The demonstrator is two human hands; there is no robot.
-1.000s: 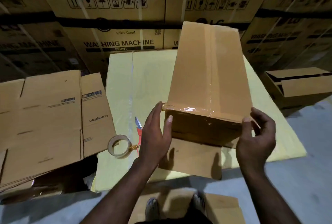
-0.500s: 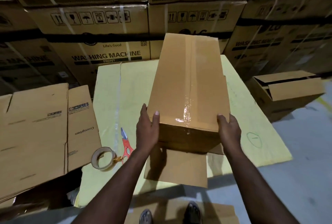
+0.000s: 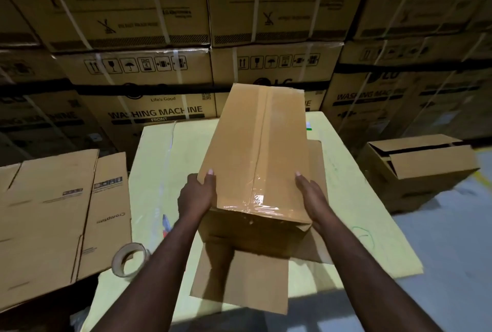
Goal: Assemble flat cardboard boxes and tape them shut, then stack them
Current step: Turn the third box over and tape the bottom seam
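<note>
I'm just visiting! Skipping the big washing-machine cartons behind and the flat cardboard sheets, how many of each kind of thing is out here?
Made-up boxes: 2 (taped box between the left hand and right hand; open box on the floor)
Tape rolls: 1 (tape roll)
Scissors: 1 (scissors, mostly hidden behind the arm)
Total: 4

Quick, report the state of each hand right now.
Left hand: grips the taped box at its left edge, thumb on top.
Right hand: open, straight fingers pressed flat against the taped box's right side.
</note>
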